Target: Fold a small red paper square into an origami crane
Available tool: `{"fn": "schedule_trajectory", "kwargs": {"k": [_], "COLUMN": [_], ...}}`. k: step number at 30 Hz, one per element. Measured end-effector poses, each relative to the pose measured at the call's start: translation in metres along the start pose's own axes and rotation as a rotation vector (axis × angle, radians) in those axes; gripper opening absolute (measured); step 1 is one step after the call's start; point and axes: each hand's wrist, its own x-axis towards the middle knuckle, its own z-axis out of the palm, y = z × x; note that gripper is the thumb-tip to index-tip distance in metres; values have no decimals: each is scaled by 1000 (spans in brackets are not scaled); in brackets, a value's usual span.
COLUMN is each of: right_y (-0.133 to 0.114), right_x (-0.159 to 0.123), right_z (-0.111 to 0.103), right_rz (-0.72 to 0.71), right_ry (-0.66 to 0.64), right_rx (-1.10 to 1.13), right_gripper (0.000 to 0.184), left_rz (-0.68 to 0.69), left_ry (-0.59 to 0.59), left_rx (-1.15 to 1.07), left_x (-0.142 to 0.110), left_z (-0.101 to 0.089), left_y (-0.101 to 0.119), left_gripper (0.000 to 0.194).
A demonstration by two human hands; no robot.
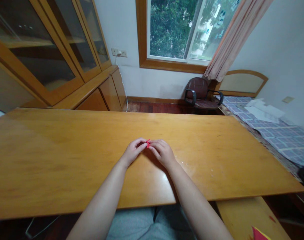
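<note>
Between my two hands, just above the middle of the wooden desk (66,160), is a small piece of folded red paper (148,143). My left hand (134,151) pinches its left side with thumb and fingertips. From the other side, the fingertips of my right hand (163,151) are closed on it as well. Most of the paper is covered by my fingers, so its exact folded shape cannot be made out.
A pulled-out board or drawer (252,216) at the lower right bears red and yellow sheets (260,234). A glass-door cabinet (89,76) adjoins the desk at the left. Beyond the far edge stand an office chair (200,93) and a bed (274,130).
</note>
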Motion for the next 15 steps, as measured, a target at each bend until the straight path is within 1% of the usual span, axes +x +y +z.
{"fn": "schedule_trajectory", "kwargs": {"k": [5,15], "right_y": [-3,-1], "right_x": [1,1], "right_z": [-2,-1], "right_rz": [-8,-14], "right_ry": [14,20], "right_rx": [0,0], "right_gripper": [14,12], "left_rz": [-4,12], "left_ry": [1,-3], "left_rx": [-29,-2], "left_x": [0,0], "left_z": [1,1], "left_y": [-1,-1], "left_gripper": [22,21]}}
